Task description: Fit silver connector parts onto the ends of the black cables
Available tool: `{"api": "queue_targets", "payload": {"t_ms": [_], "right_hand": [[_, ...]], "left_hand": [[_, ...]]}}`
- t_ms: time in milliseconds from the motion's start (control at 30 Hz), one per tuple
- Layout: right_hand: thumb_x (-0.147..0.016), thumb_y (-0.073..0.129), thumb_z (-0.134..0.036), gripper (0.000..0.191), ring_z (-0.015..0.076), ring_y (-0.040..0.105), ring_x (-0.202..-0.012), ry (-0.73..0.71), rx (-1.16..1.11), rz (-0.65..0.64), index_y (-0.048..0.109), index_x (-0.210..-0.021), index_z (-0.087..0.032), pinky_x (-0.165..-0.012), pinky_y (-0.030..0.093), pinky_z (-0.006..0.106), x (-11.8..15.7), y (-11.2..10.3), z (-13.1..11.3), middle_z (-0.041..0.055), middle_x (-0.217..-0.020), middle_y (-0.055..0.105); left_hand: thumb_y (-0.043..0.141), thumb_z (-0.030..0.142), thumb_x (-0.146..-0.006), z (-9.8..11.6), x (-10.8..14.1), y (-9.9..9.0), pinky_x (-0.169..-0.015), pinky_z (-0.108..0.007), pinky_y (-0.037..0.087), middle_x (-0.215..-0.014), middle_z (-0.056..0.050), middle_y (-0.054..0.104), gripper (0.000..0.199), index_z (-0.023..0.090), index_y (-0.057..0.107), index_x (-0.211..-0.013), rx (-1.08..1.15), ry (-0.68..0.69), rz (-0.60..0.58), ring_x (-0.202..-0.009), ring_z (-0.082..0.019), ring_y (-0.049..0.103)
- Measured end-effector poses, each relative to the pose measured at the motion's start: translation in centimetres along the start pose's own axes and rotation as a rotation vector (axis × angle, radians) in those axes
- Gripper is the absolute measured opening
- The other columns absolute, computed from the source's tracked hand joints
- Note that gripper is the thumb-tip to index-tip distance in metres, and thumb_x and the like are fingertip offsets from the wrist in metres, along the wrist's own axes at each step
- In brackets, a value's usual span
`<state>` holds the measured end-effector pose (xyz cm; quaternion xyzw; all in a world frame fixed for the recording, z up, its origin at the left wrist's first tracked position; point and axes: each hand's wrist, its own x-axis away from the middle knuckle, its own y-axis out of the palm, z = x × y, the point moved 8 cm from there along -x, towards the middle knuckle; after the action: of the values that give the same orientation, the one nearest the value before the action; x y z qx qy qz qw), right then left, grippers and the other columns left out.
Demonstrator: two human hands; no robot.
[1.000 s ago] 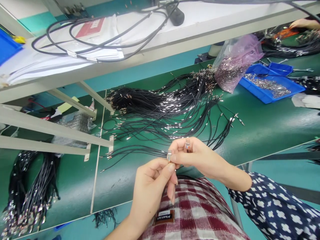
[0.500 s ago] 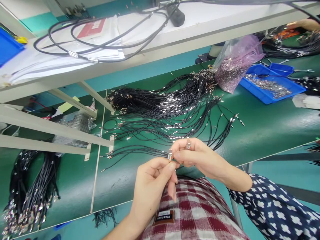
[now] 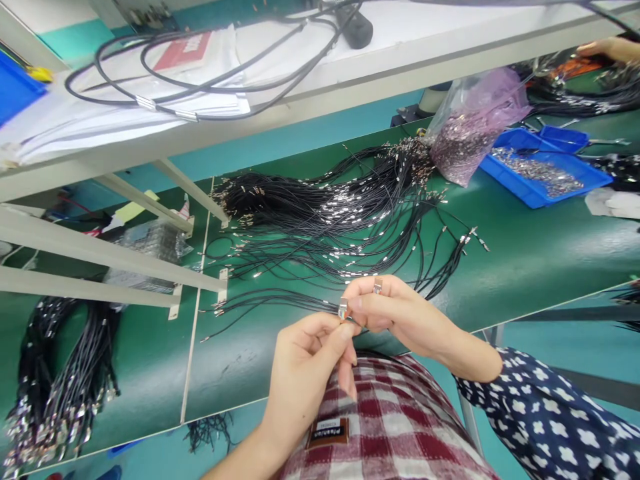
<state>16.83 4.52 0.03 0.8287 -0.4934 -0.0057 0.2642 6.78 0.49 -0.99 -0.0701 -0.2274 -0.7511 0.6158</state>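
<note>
Shifted slightly right since the earlier frame, the left hand (image 3: 306, 357) and right hand (image 3: 403, 312) are, I note, pinched on a small shiny piece (image 3: 343, 309) above the near bench (image 3: 240, 373), presumably steadying it.

A thick black cable (image 3: 187, 115), loosely coiled, is lying over white paper sheets (image 3: 65, 137) on the long off-white shelf (image 3: 390, 83), with a bright blue plastic bin (image 3: 17, 90) showing near the shelf's left end. Crumpled clear plastic wrapping (image 3: 150, 247) is resting by the shelf's slanting legs (image 3: 110, 254). Farther right, a translucent pink plastic bag (image 3: 470, 140) is standing just beside a shallow blue plastic tray (image 3: 520, 188).
</note>
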Motion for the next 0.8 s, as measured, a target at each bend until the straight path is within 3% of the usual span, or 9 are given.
{"api": "queue_targets", "payload": {"t_ms": [267,533,800], "right_hand": [[-0.079,0.066,-0.036,0.027,0.0059,0.029,-0.049,0.025,-0.009,0.017,0.058,-0.068,-0.013,-0.046,0.017,0.023,-0.20,0.03,0.14,-0.0032,-0.056,0.048],[-0.081,0.061,-0.025,0.017,0.0067,0.033,-0.051,-0.060,0.031,0.028,0.060,-0.068,-0.014,-0.048,0.021,0.023,-0.18,-0.21,-0.26,-0.0040,-0.058,0.047],[-0.082,0.061,-0.025,0.017,0.0073,0.034,-0.053,-0.095,0.060,0.052,0.060,-0.069,-0.014,-0.048,0.022,0.022,0.00,-0.46,-0.47,-0.0037,-0.059,0.047]], "left_hand": [[0.065,0.032,-0.087,-0.24,-0.12,-0.04,-0.038,-0.019,0.044,-0.047,0.002,0.057,0.027,0.015,0.060,-0.067,-0.004,-0.009,-0.017,-0.034,-0.009,0.051],[0.066,0.031,-0.087,-0.18,-0.05,0.11,-0.037,-0.019,0.046,-0.054,0.002,0.058,0.021,0.014,0.064,-0.075,0.036,0.000,-0.021,-0.035,-0.007,0.050],[0.066,0.032,-0.087,-0.35,-0.18,-0.24,-0.042,-0.019,0.045,-0.058,0.002,0.058,0.019,0.015,0.065,-0.079,-0.009,0.004,-0.026,-0.039,-0.007,0.051]]}}
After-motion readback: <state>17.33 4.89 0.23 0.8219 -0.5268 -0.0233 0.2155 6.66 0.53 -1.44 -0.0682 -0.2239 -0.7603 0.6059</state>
